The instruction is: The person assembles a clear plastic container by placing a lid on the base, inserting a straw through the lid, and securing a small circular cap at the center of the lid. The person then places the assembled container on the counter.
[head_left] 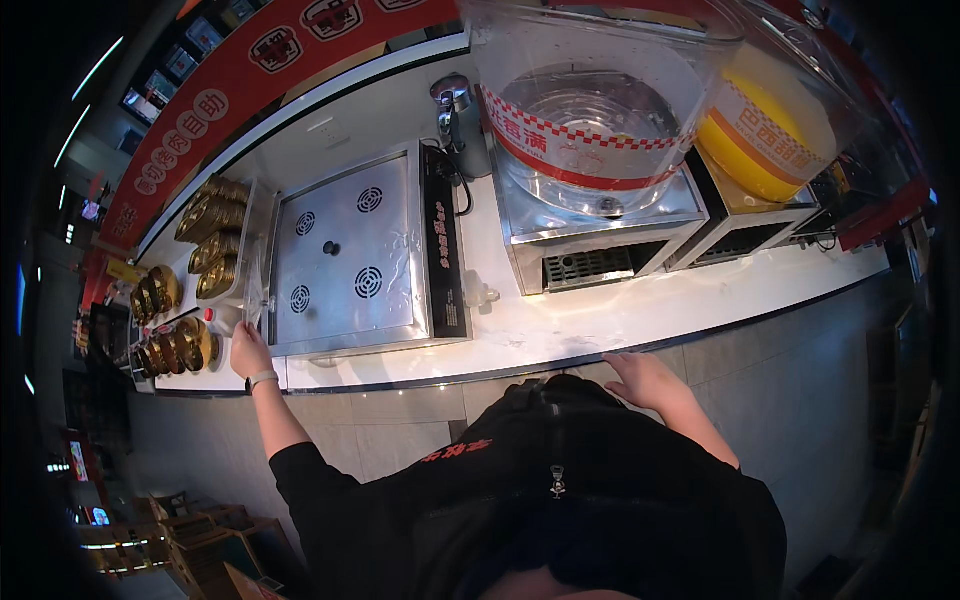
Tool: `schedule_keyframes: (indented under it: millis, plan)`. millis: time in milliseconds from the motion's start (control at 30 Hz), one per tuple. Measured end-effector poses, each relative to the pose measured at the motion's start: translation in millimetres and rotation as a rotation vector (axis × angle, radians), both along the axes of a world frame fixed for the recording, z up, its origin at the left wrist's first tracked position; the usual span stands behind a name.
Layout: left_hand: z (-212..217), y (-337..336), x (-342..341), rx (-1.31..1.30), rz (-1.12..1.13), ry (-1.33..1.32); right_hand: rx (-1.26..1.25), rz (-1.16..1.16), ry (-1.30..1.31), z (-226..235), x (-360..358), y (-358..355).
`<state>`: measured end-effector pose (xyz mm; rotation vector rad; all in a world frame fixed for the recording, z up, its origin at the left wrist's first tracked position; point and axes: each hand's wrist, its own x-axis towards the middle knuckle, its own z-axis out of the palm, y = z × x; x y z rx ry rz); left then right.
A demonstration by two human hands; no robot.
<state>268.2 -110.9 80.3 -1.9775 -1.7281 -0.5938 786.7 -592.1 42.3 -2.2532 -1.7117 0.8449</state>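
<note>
A: Where are the hands?

B: The left hand (248,350) is stretched out to the far left of the desk (560,325), fingers up against a clear panel (252,285) that stands at the left edge of the steel tray (345,255). Whether it pinches the panel or only touches it I cannot tell; the fingers look loosely curled. The right hand (645,378) lies flat on the desk's front edge, fingers spread, holding nothing.

A: So which step would you call it?

B: I judge it a reach or an adjustment at that panel, with the right hand only bracing the body. A firm hold would need the fingers closed on the panel's edge, kept clear of the rows of gold lids (205,250) just beyond it.

A: And the lids?

B: They sit in racks left of the tray, touching one another, near the hand but apart from it.

A: What is hard to see?

B: The panel is see-through, so its outline is faint. The fingertips blur into it. A small clear thing (478,295) right of the tray is too tiny to name. The two big tubs (590,120) at the back, one clear, one holding yellow, are cut off at the top.
</note>
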Motion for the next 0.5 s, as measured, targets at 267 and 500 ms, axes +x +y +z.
schedule_keyframes:
  millis: [267,500]
  plan:
    - [180,-51,84,0.281,-0.538,-0.915,0.607,0.103,-0.055,112,13,36]
    - [298,-82,266,-0.099,-1.417,-1.799,1.327,0.172,-0.595,293,43,98]
